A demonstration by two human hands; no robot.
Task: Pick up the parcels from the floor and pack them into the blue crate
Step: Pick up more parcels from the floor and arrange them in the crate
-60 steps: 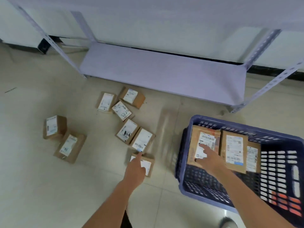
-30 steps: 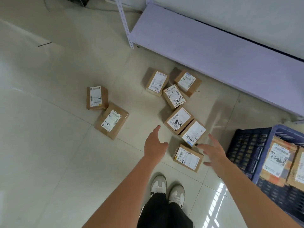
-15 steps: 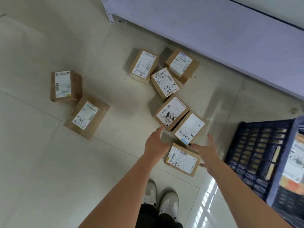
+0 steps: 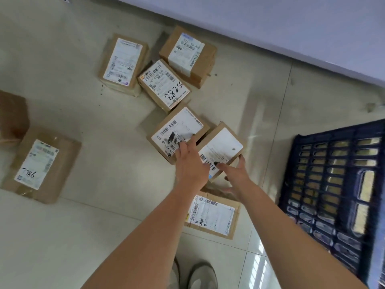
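Both hands are reaching down to the cluster of parcels on the floor. Left hand [image 4: 190, 163] is lying with straight fingers on the near corner of the smudged-label parcel [image 4: 178, 134], touching its label and grasping nothing. Right hand [image 4: 235, 174] is spreading round the near end of the white-label parcel [image 4: 220, 150], thumb on the label by the barcode and fingers reaching along its right edge; whether it is already gripping I cannot tell, since the underside is hidden.

These two parcels are lying side by side, touching, in the middle of the floor, and the nearest parcel [image 4: 211, 214] is sitting just beneath the forearms. Three more are grouped farther off by the grey shelf [image 4: 270, 21], and others are lying well apart at the left, among them the one marked 7786 [image 4: 39, 163]. Blue crate [image 4: 333, 184] is standing at the right, near the white-label parcel.

Small taped cardboard boxes like these are probably light and stiff, holding their shape under a squeeze. Glossy labels and tape could be slipping under the fingers, so taking hold across two opposite bare cardboard sides looks safer than pinching the top
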